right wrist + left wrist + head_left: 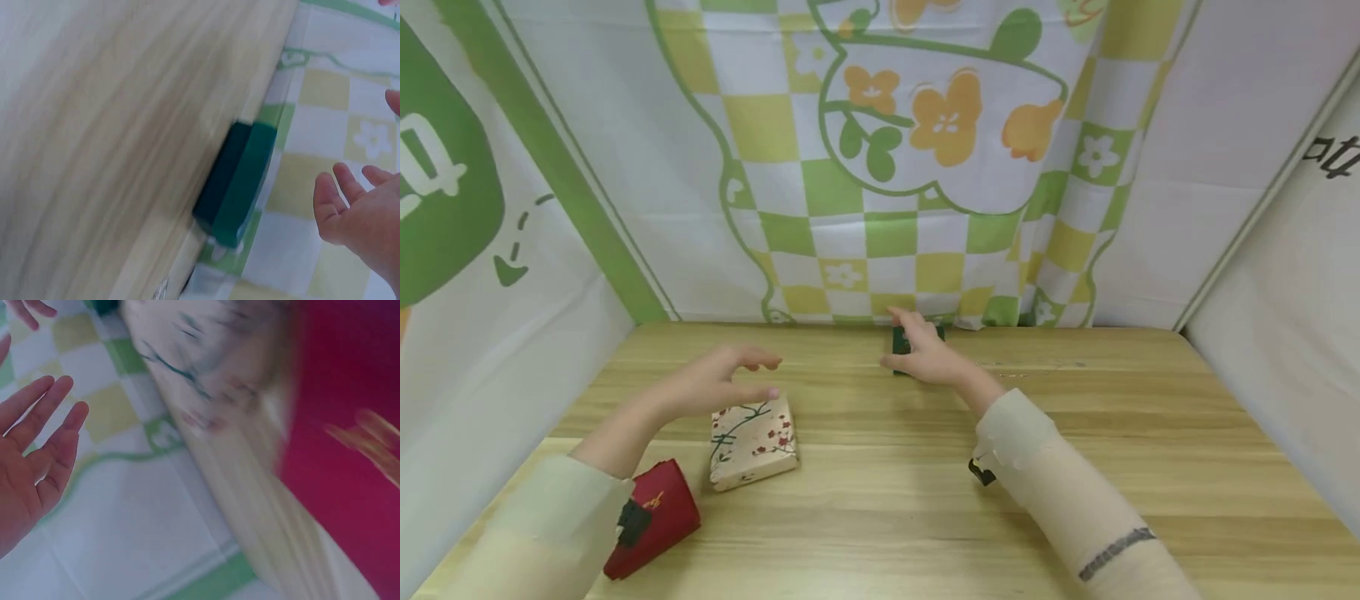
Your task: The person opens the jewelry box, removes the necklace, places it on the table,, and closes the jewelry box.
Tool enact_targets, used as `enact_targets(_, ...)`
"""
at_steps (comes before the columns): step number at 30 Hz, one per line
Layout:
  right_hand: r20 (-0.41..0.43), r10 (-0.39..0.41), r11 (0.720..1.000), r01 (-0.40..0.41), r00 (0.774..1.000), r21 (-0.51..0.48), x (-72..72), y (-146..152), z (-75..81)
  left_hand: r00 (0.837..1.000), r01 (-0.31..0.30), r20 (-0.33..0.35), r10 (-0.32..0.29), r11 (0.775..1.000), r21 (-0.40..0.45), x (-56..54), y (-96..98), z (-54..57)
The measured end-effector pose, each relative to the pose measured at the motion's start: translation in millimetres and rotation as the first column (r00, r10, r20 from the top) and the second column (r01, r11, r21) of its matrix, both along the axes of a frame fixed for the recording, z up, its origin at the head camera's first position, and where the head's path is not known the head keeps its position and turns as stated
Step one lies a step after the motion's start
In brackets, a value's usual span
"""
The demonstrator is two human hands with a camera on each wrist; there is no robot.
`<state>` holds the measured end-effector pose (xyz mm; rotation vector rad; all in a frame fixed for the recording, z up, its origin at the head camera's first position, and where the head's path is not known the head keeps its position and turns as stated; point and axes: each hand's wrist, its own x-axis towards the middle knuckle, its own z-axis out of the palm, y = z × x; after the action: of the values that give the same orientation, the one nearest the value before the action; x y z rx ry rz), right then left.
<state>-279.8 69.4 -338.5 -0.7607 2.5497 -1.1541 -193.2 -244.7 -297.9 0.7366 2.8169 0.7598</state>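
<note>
Checked cloth [895, 179], one, printed in green, yellow and white with orange flowers, hanging behind the far edge of the work area. Tabletop [887, 508], one, pale wood grain, bearing three separate articles. Sleeves, two, light-coloured: the left sleeve [542, 533] partly covering the red article, the right sleeve [1075, 492] crossing bare wood and marked with a dark band. Hands, two, well apart from each other, neither gripping anything: the left hand [722, 385] with fingers loosely extended and thumb apart, above the far end of the cream box; the right hand [928, 354] likewise relaxed and spread, over the green box in the head view, with a gap between them in the right wrist view. Red case [670, 508], one, gold marking, near left, tilted askew beside the left cuff. Cream box [752, 446], one, decorated with dark branches and red blossoms, lying flat just beyond the red case. Green box [236, 182], one, smallest of the three, at the tabletop's far edge near the cloth, partly hidden by the right hand. Step in hand, by judgement: positioning at the green box, no hold made. Next move, by judgement: calls for lowering the right hand and bringing thumb and fingers against opposite sides, without nudging the box over the edge.
</note>
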Motion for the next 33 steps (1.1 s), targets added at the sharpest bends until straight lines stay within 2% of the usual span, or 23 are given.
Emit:
enact_targets(5, 0.045, 0.098, 0.994, -0.101, 0.994, 0.051, 8.7, -23.4, -8.3, 0.998, -0.052, 0.041, 0.054, 0.997, -0.059, 14.2, -27.1, -12.4)
enact_targets(8, 0.082, 0.166, 0.981, -0.173, 0.983, 0.093, 15.0, -36.9, -13.5, 0.997, -0.054, 0.050, 0.058, 0.996, -0.074, 18.9, -36.9, -19.9)
enact_targets(13, 0.110, 0.266, 0.940, -0.283, 0.958, 0.190, 25.8, -61.3, -22.1, 0.991, -0.060, 0.115, 0.074, 0.991, -0.120, 22.8, -41.0, -31.9)
enact_targets(18, 0.093, 0.344, 0.900, -0.356, 0.934, 0.252, 33.6, -88.8, -28.9, 0.970, -0.079, 0.213, 0.122, 0.977, -0.199, 24.6, -37.0, -37.2)
enact_targets(23, 0.122, 0.343, 0.890, -0.363, 0.931, 0.274, 39.3, -108.0, -35.8, 0.948, -0.090, 0.273, 0.161, 0.962, -0.257, 26.6, -32.5, -39.7)
enact_targets(26, 0.141, 0.330, 0.889, -0.357, 0.934, 0.288, 40.7, -112.9, -37.9, 0.943, -0.091, 0.289, 0.168, 0.961, -0.260, 25.8, -32.6, -42.1)
enact_targets(29, 0.165, 0.317, 0.893, -0.353, 0.934, 0.279, 41.2, -115.5, -41.0, 0.946, -0.078, 0.285, 0.155, 0.962, -0.263, 24.2, -34.6, -44.3)
enact_targets(33, 0.175, 0.286, 0.902, -0.326, 0.942, 0.282, 44.8, -119.4, -44.3, 0.959, -0.041, 0.257, 0.119, 0.957, -0.288, 22.4, -36.4, -45.9)
